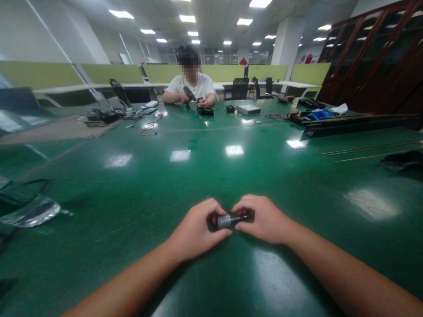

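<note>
A short cylindrical metal part (224, 221), silver-grey on its thick left portion and narrowing to a dark shaft on the right, lies crosswise between my hands. Curled around its thick grey end is my left hand (200, 229), thumb on the near side and fingers on the far side. My right hand (264, 220) pinches the thin dark end between thumb and fingers. Both tips of the part are partly hidden by the hands. Whether it rests on the green tabletop (211, 180) or is held just above it, I cannot tell.
Across the table a person (190, 86) holds a power drill (189, 93) over a black part (205, 111). A grey box (249, 109), tools and long thin rods (370, 149) lie at the right. Cables and electronic parts (102, 116) are far left; a silvery bag (31, 213) is nearer.
</note>
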The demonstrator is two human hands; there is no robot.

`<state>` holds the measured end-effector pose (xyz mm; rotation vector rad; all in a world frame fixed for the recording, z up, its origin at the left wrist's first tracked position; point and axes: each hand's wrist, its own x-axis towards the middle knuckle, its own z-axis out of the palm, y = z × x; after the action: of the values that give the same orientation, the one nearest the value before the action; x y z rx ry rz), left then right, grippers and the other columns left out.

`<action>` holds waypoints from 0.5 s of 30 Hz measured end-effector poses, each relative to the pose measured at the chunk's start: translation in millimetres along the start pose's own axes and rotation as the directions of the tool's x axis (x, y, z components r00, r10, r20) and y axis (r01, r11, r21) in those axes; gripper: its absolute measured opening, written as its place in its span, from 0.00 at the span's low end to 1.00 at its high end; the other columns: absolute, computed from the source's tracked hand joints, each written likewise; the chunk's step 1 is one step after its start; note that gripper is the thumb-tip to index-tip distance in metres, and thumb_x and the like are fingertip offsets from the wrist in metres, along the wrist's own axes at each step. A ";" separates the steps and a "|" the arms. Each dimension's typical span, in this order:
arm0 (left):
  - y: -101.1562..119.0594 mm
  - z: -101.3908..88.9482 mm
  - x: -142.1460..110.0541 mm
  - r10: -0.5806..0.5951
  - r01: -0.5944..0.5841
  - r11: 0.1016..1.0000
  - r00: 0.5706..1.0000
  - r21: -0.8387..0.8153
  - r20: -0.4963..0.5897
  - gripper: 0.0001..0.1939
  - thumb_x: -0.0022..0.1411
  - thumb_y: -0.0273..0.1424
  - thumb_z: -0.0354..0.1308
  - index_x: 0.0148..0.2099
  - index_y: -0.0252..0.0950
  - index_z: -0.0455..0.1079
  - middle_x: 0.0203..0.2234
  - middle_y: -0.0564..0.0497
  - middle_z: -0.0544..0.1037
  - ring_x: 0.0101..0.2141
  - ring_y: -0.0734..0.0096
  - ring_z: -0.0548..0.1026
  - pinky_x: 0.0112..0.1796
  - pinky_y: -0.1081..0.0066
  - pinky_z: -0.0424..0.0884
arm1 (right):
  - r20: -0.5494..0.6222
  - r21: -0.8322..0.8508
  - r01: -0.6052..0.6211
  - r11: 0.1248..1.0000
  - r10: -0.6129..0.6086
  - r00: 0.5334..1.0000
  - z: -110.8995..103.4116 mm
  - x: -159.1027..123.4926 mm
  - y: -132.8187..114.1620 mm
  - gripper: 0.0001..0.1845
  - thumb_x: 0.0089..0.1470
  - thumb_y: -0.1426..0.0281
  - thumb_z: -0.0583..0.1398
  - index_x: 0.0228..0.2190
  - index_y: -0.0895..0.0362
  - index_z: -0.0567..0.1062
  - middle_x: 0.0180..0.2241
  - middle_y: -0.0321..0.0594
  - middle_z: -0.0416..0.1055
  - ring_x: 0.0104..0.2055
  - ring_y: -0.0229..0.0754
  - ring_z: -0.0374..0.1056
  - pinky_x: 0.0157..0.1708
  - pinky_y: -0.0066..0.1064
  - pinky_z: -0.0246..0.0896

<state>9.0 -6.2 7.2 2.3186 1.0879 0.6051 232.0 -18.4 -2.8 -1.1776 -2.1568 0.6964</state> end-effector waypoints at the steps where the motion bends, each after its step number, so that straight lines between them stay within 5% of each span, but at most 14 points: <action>1: 0.8 -0.4 0.0 0.002 -0.002 1.000 1.000 -0.005 0.002 0.11 0.54 0.33 0.66 0.37 0.36 0.69 0.30 0.53 0.73 0.31 0.69 0.70 0.33 0.71 0.65 | 0.002 -0.003 0.007 1.000 -0.007 1.000 0.7 0.4 0.1 0.10 0.47 0.74 0.67 0.35 0.56 0.79 0.32 0.37 0.75 0.36 0.40 0.68 0.37 0.31 0.60; 6: 4.6 -2.1 0.4 -0.015 0.015 0.999 1.000 -0.044 0.018 0.09 0.65 0.36 0.57 0.40 0.36 0.71 0.30 0.52 0.73 0.31 0.70 0.71 0.33 0.71 0.66 | 0.007 -0.006 0.047 0.999 -0.047 0.999 5.3 1.6 1.0 0.05 0.49 0.74 0.66 0.32 0.56 0.78 0.30 0.36 0.74 0.35 0.39 0.67 0.38 0.31 0.58; 15: 5.7 -2.5 1.0 -0.019 0.021 0.999 0.999 -0.030 0.043 0.07 0.59 0.32 0.62 0.40 0.36 0.72 0.30 0.52 0.74 0.31 0.69 0.72 0.33 0.72 0.66 | 0.004 -0.018 0.064 0.998 -0.064 0.998 4.6 0.8 0.8 0.06 0.50 0.73 0.66 0.33 0.55 0.79 0.31 0.36 0.75 0.35 0.39 0.68 0.40 0.32 0.57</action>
<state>11.4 -7.9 12.8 2.2816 1.0736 0.5579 228.9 -18.1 -6.3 -1.1127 -2.1977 0.6527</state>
